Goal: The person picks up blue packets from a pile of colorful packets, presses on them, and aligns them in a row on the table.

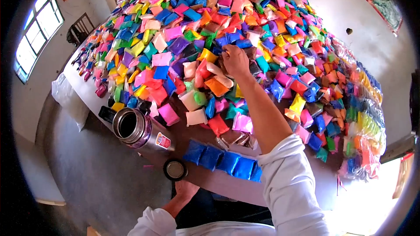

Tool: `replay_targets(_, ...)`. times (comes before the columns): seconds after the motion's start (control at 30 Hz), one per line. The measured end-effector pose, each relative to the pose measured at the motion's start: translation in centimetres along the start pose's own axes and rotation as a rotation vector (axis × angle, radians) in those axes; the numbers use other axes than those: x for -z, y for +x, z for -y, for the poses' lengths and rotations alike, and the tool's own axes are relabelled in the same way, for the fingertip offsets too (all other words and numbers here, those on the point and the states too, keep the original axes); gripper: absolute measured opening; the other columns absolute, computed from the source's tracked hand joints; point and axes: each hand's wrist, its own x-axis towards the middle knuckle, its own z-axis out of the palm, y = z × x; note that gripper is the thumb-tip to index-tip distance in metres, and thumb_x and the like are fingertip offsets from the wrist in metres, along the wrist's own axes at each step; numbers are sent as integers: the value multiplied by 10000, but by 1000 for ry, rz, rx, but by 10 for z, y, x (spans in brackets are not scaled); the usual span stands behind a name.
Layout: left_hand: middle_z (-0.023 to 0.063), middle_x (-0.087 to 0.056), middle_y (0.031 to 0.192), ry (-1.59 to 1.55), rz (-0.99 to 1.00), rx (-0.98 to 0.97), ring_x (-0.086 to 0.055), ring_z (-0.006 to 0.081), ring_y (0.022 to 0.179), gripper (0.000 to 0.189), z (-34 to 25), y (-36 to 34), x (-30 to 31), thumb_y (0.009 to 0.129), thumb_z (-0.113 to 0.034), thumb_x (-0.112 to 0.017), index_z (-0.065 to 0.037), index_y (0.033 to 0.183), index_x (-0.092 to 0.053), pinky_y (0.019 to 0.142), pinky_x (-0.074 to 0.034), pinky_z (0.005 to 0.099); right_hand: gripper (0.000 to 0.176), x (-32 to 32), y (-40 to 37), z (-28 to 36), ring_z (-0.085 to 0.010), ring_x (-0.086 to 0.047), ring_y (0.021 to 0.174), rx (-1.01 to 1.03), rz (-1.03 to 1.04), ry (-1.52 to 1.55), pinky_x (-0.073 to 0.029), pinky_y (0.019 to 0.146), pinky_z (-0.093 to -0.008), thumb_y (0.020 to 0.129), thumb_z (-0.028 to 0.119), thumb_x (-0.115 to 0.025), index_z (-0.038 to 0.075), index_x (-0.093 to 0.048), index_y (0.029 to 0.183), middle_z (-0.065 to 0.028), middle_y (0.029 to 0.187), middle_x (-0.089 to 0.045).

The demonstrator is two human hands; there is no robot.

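Note:
My right hand [235, 60] reaches far out over a long table [205, 177] heaped with small coloured packets [183, 30]. Its fingers are down among the packets, touching blue and brown ones; whether it grips one I cannot tell. My left hand [186, 189] rests low, below the table's near edge, holding nothing that I can see. A row of blue packets [223, 161] lies along the near edge, between my two arms. Both sleeves are white and rolled up.
An open steel flask [138, 127] stands at the near left of the table, its round lid [175, 170] lying beside it. Bagged bundles of packets [363, 135] line the right edge. A window [37, 22] is at the far left.

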Motion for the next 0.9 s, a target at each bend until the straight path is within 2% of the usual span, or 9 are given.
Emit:
replay_targets(0.07, 111, -648, 1062, -39, -32, -19, -605, 335, 1020, 432, 2, -1, 5, 738, -325, -743, -90, 1087, -645, 895, -473, 446, 256, -13, 1, -3, -387, -587, 1008, 86, -8, 3, -479, 890, -449, 809, 146, -601, 89, -678, 1046, -203, 1043, -640)
replay_targets(0.2, 116, -650, 1032, 12, -77, -13, -610, 328, 1002, 405, -2, 0, 15, 734, -322, -745, -96, 1056, -652, 884, -478, 442, 328, -4, 10, 3, -343, -561, 1090, -93, 213, -122, -444, 957, -447, 735, 163, -647, 81, -686, 1051, -188, 1044, -645)
replay_targets(0.27, 122, -649, 1032, 18, -96, -1, -608, 336, 1004, 397, 5, -3, 3, 734, -317, -745, -93, 1048, -653, 884, -478, 445, 350, -2, 17, -10, -355, -598, 1020, -49, 216, -133, -473, 921, -417, 695, 193, -686, 93, -691, 1030, -178, 1019, -654)
replay_targets(0.37, 138, -645, 1043, -27, -97, 53, -600, 358, 1008, 396, 7, -4, 4, 728, -302, -748, -81, 1042, -653, 881, -478, 453, 338, -12, 24, -39, -293, -667, 806, -87, 99, 387, -534, 749, -346, 716, 151, -755, 34, -649, 1015, -128, 923, -670)
replay_targets(0.4, 148, -641, 1054, -75, -79, 96, -594, 373, 1010, 404, 6, -5, 6, 722, -294, -750, -72, 1044, -651, 877, -479, 458, 338, -4, 22, -36, -293, -667, 806, -87, 97, 380, -534, 749, -346, 716, 151, -755, 34, -649, 1015, -128, 923, -670)
replay_targets(0.5, 174, -630, 1085, -166, -86, 98, -568, 405, 1044, 434, 9, -3, 7, 706, -276, -755, -62, 1068, -645, 910, -449, 488, 300, 49, 5, -7, -157, -637, 791, -379, 196, 987, -535, 711, -291, 826, 72, -705, -2, -576, 1087, -55, 899, -628)
replay_targets(0.67, 182, -634, 1074, -83, -78, 88, -545, 415, 1078, 398, 16, -10, -1, 696, -252, -741, -60, 1034, -654, 953, -398, 517, 327, 109, -42, 5, -113, -601, 780, -338, 300, 1074, -493, 691, -242, 862, 196, -689, 21, -602, 1124, -28, 933, -646)
replay_targets(0.73, 175, -640, 1063, 83, -53, 101, -544, 410, 1080, 353, 8, -14, 4, 691, -214, -719, -60, 1003, -664, 958, -386, 519, 300, 140, -67, 2, -105, -587, 762, -410, 422, 880, -469, 660, -240, 879, 238, -676, 28, -629, 1088, -19, 905, -652)
replay_targets(0.9, 152, -639, 873, 82, -57, 74, -580, 370, 906, 160, 11, -23, 3, 726, -169, -667, -63, 845, -654, 818, -406, 521, 300, 221, -185, 36, -65, -536, 679, -415, 351, 661, -441, 591, -229, 921, 276, -639, 20, -630, 1077, 32, 809, -598)
